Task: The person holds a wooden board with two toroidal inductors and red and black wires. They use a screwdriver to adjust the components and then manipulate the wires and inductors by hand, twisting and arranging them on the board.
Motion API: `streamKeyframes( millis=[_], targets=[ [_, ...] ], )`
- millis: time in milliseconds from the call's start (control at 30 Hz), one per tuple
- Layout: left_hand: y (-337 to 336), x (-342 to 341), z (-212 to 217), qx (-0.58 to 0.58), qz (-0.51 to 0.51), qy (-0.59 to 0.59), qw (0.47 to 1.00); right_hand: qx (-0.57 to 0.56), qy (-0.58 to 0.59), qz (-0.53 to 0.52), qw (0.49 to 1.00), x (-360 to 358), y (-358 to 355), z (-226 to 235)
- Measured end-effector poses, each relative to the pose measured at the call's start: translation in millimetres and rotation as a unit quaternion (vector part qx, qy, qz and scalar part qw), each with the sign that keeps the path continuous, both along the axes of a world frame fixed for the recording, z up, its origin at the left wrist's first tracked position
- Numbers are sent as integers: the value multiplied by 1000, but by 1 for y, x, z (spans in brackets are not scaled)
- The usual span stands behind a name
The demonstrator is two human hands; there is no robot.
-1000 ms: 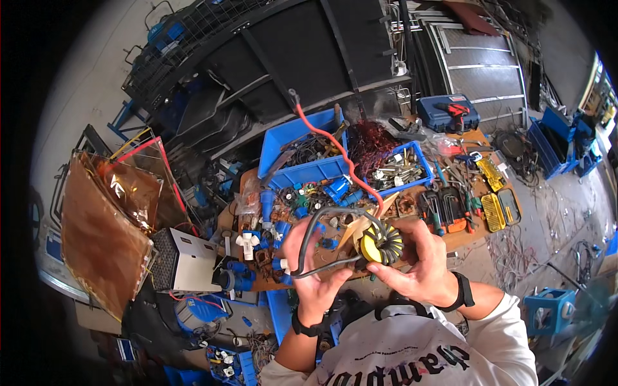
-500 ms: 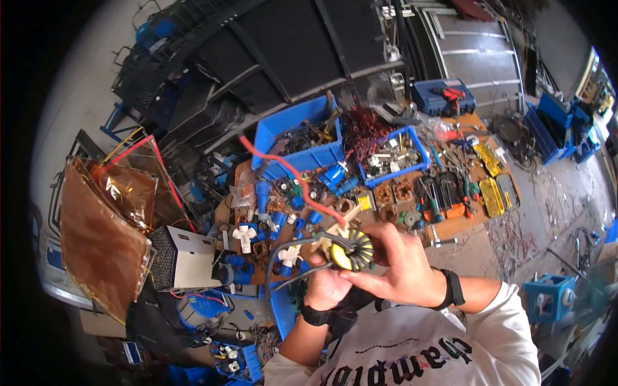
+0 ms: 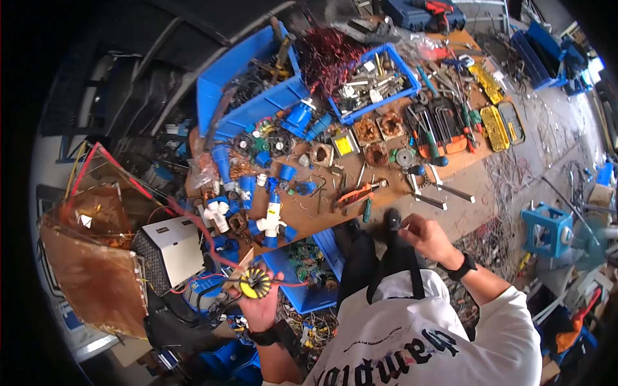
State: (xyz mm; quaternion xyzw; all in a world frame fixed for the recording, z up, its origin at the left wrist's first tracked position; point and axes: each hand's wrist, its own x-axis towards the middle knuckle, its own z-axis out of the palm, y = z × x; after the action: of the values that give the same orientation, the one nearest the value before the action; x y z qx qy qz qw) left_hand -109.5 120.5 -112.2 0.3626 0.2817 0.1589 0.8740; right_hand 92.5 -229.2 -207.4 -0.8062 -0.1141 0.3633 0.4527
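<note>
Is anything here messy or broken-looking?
Yes. The left hand holds a yellow ring coil with loose red wire trailing off it, so it looks pulled out of something. Tangled wire scraps lie spilled on the floor beside the wooden board.

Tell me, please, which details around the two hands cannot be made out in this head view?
- Left hand: its grip on the yellow toroidal coil is hidden behind the coil.
- Right hand: what its fingers pinch is too small and dark to identify.
- Blue bin of circuit boards: partly hidden by the person's body.
</note>
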Motion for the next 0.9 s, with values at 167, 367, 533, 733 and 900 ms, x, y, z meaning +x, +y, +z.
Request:
streamKeyframes(
  millis=[167,367,533,733,900],
  targets=[
    [33,-12,-40,-93,14,20,995,-4,120,-102,988,-51,28,-114],
    [79,-11,-79,-127,35,51,990,41,289,-321,901,-58,90,-216],
    [122,-21,-104,-130,14,75,989,12,303,-397,866,-53,127,-260],
    [144,-2,-116,-163,10,79,983,-10,316,-393,864,-49,142,-273],
    [150,14,-113,-151,-14,82,985,-43,245,-301,921,-32,141,-219]
  ],
)
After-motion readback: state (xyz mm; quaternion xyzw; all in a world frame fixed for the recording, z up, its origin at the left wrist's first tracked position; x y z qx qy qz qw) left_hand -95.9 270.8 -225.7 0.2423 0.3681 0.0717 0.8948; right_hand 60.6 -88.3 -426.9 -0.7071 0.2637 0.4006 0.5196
